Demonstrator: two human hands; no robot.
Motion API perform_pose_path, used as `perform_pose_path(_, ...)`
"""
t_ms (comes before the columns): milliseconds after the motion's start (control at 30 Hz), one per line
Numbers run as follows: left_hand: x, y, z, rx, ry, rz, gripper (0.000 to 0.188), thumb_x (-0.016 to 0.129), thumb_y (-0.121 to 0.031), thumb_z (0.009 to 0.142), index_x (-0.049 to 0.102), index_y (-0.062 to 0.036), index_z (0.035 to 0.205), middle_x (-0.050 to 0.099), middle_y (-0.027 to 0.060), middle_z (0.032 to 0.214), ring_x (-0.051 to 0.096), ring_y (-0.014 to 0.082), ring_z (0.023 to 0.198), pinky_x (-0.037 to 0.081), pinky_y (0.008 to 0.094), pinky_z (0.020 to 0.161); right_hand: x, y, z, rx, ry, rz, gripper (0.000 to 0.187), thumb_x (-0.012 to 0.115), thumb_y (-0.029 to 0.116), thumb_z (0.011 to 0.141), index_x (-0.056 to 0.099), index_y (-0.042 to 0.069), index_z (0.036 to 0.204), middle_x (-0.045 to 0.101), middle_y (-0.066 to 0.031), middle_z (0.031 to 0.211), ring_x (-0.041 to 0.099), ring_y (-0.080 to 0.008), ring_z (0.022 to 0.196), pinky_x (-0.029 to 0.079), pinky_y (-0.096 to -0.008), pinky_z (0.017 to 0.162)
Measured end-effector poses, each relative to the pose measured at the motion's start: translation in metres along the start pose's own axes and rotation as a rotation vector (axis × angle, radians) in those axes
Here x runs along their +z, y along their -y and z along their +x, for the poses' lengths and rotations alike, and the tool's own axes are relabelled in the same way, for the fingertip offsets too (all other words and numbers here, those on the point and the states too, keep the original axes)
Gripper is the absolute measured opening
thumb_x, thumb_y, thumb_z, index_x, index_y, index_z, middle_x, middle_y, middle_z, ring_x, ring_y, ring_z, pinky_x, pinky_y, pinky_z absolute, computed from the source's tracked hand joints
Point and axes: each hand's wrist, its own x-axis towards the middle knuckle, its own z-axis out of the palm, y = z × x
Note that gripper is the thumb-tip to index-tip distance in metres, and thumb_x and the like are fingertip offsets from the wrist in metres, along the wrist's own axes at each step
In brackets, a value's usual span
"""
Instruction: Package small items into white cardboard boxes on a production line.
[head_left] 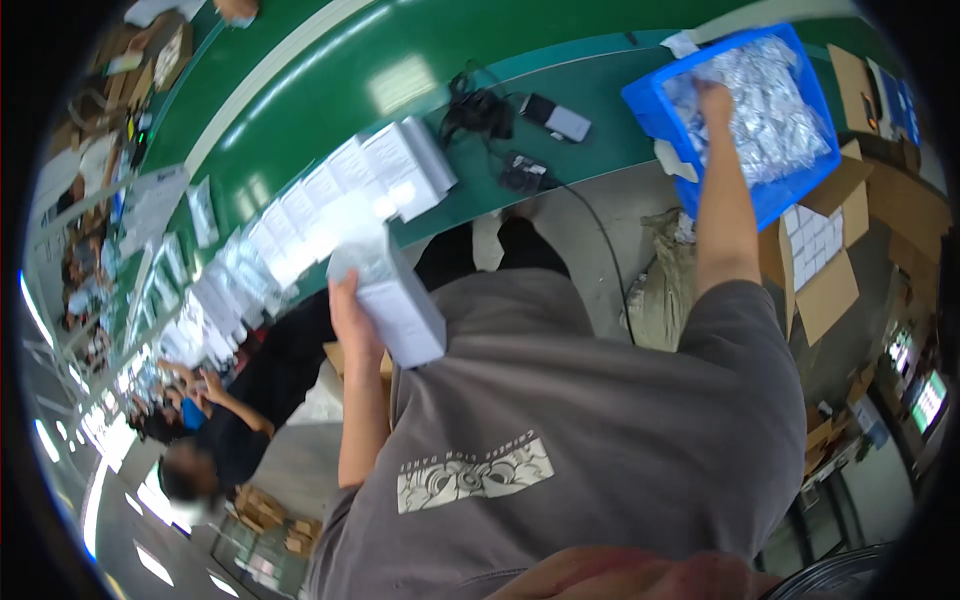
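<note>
Left hand (352, 312) holds a white box (410, 322); right hand (713, 101), grip hidden, is in a blue bin (766, 204) of shiny bags (776, 112) at the tabletop's (612, 92) edge.

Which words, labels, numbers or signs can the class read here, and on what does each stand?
Grey T-shirt: lettering beside a patterned panel, upside down in this view; wording not copied here.
White box in the left hand: faint print, too small to read.
Row of white boxes: print too small to read.
Lit green panel at right: too blurred to read.
</note>
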Motion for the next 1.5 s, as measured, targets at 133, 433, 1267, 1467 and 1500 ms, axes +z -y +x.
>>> perform_pose_path(133,0.017,-0.004,0.002,0.034,0.066,0.031,0.044,0.056,-0.029,0.096,0.054,-0.0040,0.132,0.063,0.0067,0.120,0.060,0.0193,0.111,0.043,0.0326,0.099,-0.035,-0.018,-0.038,0.286,0.199,0.170,0.057,0.073,0.055,0.081,0.076,-0.002,0.086,0.071,-0.0136,0.069,0.072,-0.0237,0.061,0.058,-0.0361,0.064)
perform_pose_path(433,0.033,-0.016,-0.006,0.104,0.112,0.070,0.052,0.055,-0.029,0.098,0.046,-0.0002,0.141,0.059,0.0106,0.127,0.053,0.0175,0.118,0.038,0.0291,0.102,-0.147,0.000,-0.054,0.233,0.150,0.775,0.031,0.081,0.021,0.081,0.070,0.002,0.102,0.064,-0.0048,0.086,0.063,-0.0141,0.075,0.054,-0.0268,0.064)
perform_pose_path(1267,0.037,-0.024,-0.005,0.341,0.425,-0.079,0.054,0.039,-0.030,0.105,0.031,0.0020,0.149,0.051,0.0145,0.136,0.046,0.0200,0.126,0.034,0.0312,0.108,-0.252,0.473,-0.287,-1.039,0.859,0.695,0.022,0.066,0.016,0.091,0.064,-0.002,0.105,0.068,-0.0115,0.085,0.065,-0.0241,0.078,0.051,-0.0358,0.075)
perform_pose_path(1467,0.045,-0.029,-0.002,0.310,0.458,-0.065,0.054,0.040,-0.030,0.105,0.031,0.0015,0.149,0.053,0.0146,0.131,0.048,0.0191,0.122,0.035,0.0304,0.106,-0.238,0.473,-0.277,-1.026,1.084,0.307,0.031,0.058,0.027,0.097,0.065,0.000,0.111,0.069,-0.0126,0.091,0.064,-0.0250,0.077,0.050,-0.0351,0.075)
perform_pose_path(1500,0.048,-0.031,-0.004,0.339,0.491,-0.025,0.055,0.040,-0.030,0.105,0.030,0.0008,0.150,0.051,0.0145,0.132,0.049,0.0190,0.121,0.036,0.0307,0.105,-0.240,0.472,-0.274,-1.053,1.179,0.246,0.032,0.056,0.029,0.098,0.066,0.001,0.111,0.069,-0.0127,0.091,0.063,-0.0251,0.076,0.050,-0.0352,0.075)
